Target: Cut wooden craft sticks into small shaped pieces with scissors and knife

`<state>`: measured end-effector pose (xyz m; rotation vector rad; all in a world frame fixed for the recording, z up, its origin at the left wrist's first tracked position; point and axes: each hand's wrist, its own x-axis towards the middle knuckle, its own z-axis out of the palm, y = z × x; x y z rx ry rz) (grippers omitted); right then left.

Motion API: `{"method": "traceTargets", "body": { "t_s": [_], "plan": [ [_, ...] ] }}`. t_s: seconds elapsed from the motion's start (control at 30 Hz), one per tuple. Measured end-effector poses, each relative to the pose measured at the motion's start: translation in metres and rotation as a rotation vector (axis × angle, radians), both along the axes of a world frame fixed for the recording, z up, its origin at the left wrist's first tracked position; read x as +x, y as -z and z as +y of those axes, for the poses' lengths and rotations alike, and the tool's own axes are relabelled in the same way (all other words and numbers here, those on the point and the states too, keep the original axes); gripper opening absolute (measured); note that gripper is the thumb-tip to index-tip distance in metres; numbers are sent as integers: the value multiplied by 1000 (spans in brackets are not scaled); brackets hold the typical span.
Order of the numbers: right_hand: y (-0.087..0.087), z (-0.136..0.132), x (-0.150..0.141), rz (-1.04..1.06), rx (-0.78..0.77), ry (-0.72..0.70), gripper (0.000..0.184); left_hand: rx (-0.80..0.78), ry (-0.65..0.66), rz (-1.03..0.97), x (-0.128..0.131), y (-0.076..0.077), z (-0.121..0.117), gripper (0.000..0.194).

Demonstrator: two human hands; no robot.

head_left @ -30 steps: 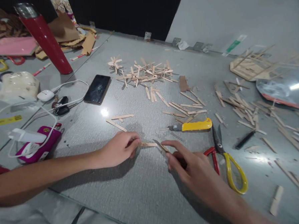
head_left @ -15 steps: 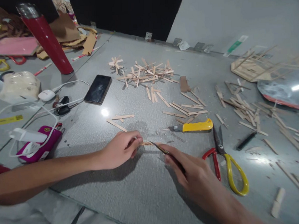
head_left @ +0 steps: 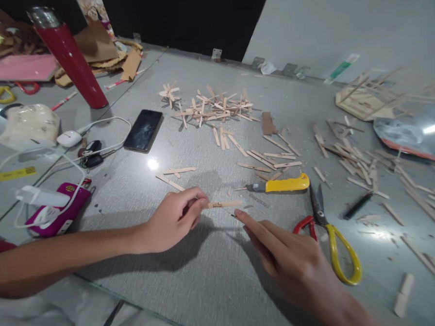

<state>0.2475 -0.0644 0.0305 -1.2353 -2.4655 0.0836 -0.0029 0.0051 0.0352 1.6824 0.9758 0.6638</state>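
My left hand (head_left: 180,216) pinches one end of a flat wooden craft stick (head_left: 225,204) between thumb and fingers. Dark marks show near the middle of the stick, and its free end points right. Just below that end is my right hand (head_left: 284,257), fingers closed around a thin, dark blade-like tool (head_left: 236,215). Only the tool's tip shows past the index finger, a little apart from the stick; the rest is hidden. Beyond my right hand lie a yellow utility knife (head_left: 286,183) and scissors (head_left: 330,232) with one red and one yellow handle.
Several loose craft sticks (head_left: 172,177) lie beyond my left hand. A heap of sticks (head_left: 214,107) sits farther back, with more scattered right. A phone (head_left: 143,130), a purple power bank (head_left: 59,210) with white cables and a red flask (head_left: 72,63) occupy the left side.
My right hand has drawn the tool down and away from the stick, so the stick's right end now shows. My left hand keeps its pinch in nearly the same place.
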Motion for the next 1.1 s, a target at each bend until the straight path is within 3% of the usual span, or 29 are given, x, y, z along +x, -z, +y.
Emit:
{"method": "traceTargets", "body": {
  "t_s": [0.37, 0.73, 0.87, 1.0, 1.1],
  "plan": [
    [-1, 3, -6, 55, -64, 66, 33, 8, 57, 117, 0, 5, 2, 32],
    [7, 11, -11, -79, -43, 28, 34, 393, 246, 492, -1, 16, 4, 22],
    [11, 12, -12, -86, -63, -4, 35, 494, 248, 502, -1, 24, 4, 17],
    [12, 13, -3, -80, -109, 172, 31, 497, 197, 455, -3, 32, 6, 16],
    [9, 14, 14, -225, -192, 352, 26, 456, 152, 427, -3, 32, 5, 11]
  ]
}}
